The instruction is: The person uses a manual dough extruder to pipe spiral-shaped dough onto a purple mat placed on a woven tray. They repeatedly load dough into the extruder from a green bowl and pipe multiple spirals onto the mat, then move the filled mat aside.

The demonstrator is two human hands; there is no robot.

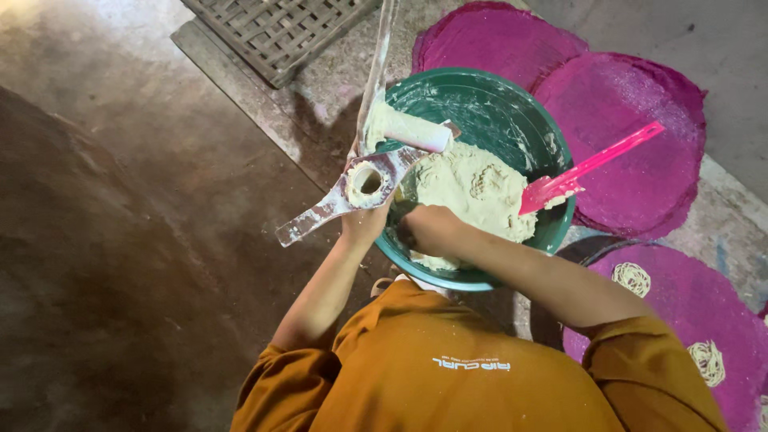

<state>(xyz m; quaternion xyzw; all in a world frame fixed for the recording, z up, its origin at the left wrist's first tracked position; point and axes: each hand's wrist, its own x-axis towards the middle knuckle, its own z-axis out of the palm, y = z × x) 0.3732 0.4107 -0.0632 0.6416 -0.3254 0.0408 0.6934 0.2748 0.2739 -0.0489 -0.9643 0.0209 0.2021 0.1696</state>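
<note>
A: In green bowl (512, 112): pale dough (472, 188), pink spatula (588, 168) w/ blade in it.
B: Hands?
A: Left hand (364, 224) grips metal press (364, 182) at bowl rim; right hand (432, 230) curled into dough.

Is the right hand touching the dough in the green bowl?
Touching. The head view shows the right hand pressed into the dough inside the green bowl.

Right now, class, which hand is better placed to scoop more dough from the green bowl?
Probably the right. The right hand lies on the dough inside the green bowl, while the left hand is busy holding the metal press at the bowl's rim.
</note>
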